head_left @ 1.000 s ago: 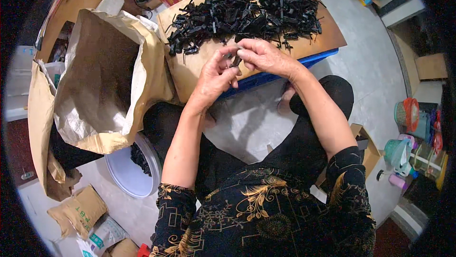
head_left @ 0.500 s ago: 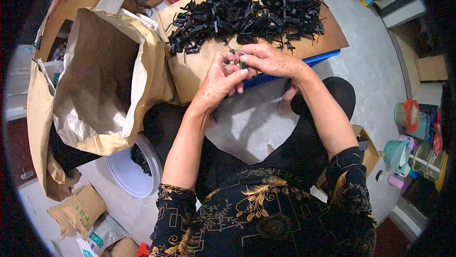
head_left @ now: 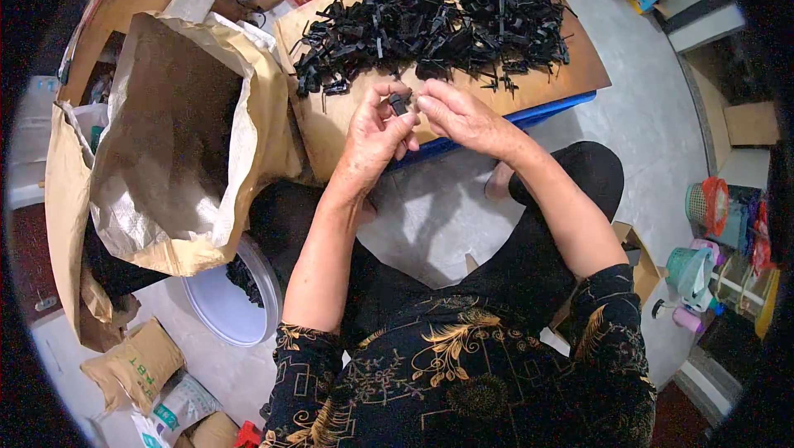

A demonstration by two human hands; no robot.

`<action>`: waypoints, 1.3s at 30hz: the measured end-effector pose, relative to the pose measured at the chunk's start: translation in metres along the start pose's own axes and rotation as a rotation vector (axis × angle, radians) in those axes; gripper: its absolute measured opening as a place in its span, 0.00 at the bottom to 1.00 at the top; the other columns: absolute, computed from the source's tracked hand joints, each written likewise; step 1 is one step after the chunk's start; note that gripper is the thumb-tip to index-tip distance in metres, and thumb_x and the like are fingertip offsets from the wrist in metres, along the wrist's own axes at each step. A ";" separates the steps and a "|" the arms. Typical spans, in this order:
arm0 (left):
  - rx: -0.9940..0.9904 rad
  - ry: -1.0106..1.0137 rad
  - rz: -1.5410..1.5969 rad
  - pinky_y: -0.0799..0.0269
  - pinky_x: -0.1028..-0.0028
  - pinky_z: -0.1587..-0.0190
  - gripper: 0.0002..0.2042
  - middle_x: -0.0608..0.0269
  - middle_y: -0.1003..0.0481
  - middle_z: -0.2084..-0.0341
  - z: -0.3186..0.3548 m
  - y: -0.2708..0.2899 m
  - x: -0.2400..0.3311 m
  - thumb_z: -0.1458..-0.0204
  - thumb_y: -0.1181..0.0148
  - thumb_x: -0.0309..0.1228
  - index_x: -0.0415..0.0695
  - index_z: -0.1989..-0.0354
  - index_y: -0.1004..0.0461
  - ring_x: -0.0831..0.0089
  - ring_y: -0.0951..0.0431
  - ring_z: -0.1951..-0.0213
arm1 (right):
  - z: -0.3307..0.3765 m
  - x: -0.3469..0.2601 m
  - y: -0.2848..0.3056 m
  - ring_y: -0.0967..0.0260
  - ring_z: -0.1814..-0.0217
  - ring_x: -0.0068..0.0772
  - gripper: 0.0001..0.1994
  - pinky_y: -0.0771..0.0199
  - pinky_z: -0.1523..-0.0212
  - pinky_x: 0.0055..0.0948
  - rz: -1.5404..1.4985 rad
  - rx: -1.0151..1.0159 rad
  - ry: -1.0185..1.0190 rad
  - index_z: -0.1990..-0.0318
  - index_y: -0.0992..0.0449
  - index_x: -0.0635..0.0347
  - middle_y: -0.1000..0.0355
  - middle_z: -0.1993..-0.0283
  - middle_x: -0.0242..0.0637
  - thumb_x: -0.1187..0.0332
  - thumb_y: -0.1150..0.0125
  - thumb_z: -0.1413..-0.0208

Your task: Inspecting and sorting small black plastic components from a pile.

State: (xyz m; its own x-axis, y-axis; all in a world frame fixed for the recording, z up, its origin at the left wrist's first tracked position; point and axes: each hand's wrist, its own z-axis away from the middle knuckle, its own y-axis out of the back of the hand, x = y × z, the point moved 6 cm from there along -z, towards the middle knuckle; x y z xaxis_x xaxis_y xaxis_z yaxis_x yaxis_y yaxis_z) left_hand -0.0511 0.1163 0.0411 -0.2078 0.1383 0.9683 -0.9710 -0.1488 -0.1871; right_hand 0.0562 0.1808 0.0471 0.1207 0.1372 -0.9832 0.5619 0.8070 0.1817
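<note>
Over the near edge of a wooden board, my left hand pinches a small black plastic part between thumb and fingers. Just to its right is my right hand, its thumb and fingertips pressed together close to the part. Whatever those fingertips may hold is too small to make out. Beyond both hands, a wide heap of black plastic parts, many with thin sticks, covers the far half of the board.
A large open paper sack stands at the left. Below it, a white tub has black pieces inside. Blue plastic shows under the board's near edge. An open cardboard box sits beyond my right leg, with baskets farther right.
My hands have parted slightly. The right one has drawn off to the right of the black part, which now shows more plainly in my left fingers.
</note>
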 end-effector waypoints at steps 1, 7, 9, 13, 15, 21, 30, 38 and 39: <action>0.010 -0.005 -0.019 0.40 0.86 0.83 0.15 0.67 0.33 0.77 0.000 0.001 0.000 0.50 0.47 0.23 0.44 0.54 0.40 0.82 0.30 0.81 | 0.000 0.002 -0.001 0.49 0.78 0.14 0.11 0.46 0.78 0.18 -0.002 -0.001 -0.003 0.66 0.35 0.58 0.45 0.79 0.24 0.60 0.58 0.39; 0.052 -0.066 -0.236 0.36 0.84 0.81 0.14 0.65 0.33 0.74 -0.005 0.003 -0.001 0.50 0.48 0.21 0.42 0.56 0.42 0.82 0.32 0.82 | -0.004 0.005 -0.003 0.45 0.75 0.21 0.12 0.41 0.74 0.23 0.155 0.042 0.032 0.66 0.35 0.61 0.43 0.78 0.30 0.61 0.57 0.40; 0.052 -0.066 -0.235 0.35 0.83 0.80 0.14 0.65 0.33 0.73 -0.007 0.005 -0.003 0.51 0.48 0.21 0.42 0.57 0.43 0.82 0.32 0.81 | -0.005 0.002 -0.003 0.34 0.70 0.44 0.13 0.35 0.68 0.36 0.194 0.025 0.013 0.65 0.34 0.64 0.35 0.73 0.47 0.62 0.58 0.42; 0.073 0.013 -0.300 0.33 0.81 0.79 0.14 0.63 0.32 0.72 -0.009 0.005 0.002 0.51 0.48 0.21 0.42 0.57 0.43 0.82 0.32 0.81 | -0.007 0.007 -0.003 0.34 0.70 0.45 0.13 0.35 0.69 0.36 0.172 0.015 -0.036 0.65 0.35 0.64 0.35 0.73 0.47 0.62 0.57 0.42; 0.068 0.027 -0.261 0.33 0.81 0.79 0.14 0.63 0.32 0.72 -0.012 0.006 -0.003 0.51 0.48 0.21 0.42 0.58 0.43 0.82 0.32 0.80 | -0.008 0.004 -0.003 0.34 0.71 0.47 0.13 0.35 0.70 0.37 0.193 0.027 -0.017 0.65 0.34 0.65 0.35 0.74 0.48 0.62 0.57 0.42; 0.069 -0.031 -0.301 0.33 0.80 0.78 0.13 0.64 0.32 0.74 -0.016 0.009 -0.008 0.50 0.48 0.21 0.42 0.59 0.43 0.81 0.32 0.80 | -0.013 0.010 -0.006 0.42 0.73 0.24 0.12 0.40 0.71 0.27 0.151 0.037 -0.016 0.64 0.34 0.64 0.39 0.76 0.34 0.63 0.57 0.40; 0.237 -0.165 -0.493 0.33 0.74 0.75 0.14 0.60 0.32 0.78 -0.019 0.020 -0.012 0.53 0.47 0.22 0.42 0.59 0.41 0.76 0.31 0.78 | -0.025 0.020 -0.015 0.35 0.67 0.32 0.11 0.35 0.64 0.28 0.140 0.133 0.015 0.60 0.34 0.66 0.33 0.70 0.43 0.66 0.56 0.41; 0.368 -0.426 -0.615 0.35 0.75 0.78 0.14 0.58 0.31 0.78 -0.015 0.021 0.010 0.53 0.47 0.22 0.43 0.58 0.40 0.75 0.32 0.81 | -0.034 0.007 -0.015 0.37 0.69 0.22 0.11 0.36 0.67 0.23 0.016 0.128 0.071 0.58 0.34 0.64 0.33 0.69 0.36 0.66 0.56 0.40; 0.367 -0.306 -0.396 0.36 0.77 0.79 0.13 0.60 0.31 0.77 -0.016 0.022 0.009 0.52 0.48 0.22 0.43 0.58 0.40 0.77 0.32 0.81 | -0.035 0.008 -0.012 0.39 0.70 0.19 0.11 0.37 0.69 0.20 -0.106 0.102 0.084 0.56 0.35 0.62 0.34 0.69 0.33 0.64 0.57 0.40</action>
State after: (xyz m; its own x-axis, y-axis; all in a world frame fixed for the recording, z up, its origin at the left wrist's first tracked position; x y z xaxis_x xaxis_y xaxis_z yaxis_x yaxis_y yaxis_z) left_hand -0.0767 0.1294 0.0433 0.2562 -0.0268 0.9663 -0.8519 -0.4785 0.2126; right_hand 0.0218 0.1917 0.0365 -0.0101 0.1052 -0.9944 0.6482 0.7579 0.0736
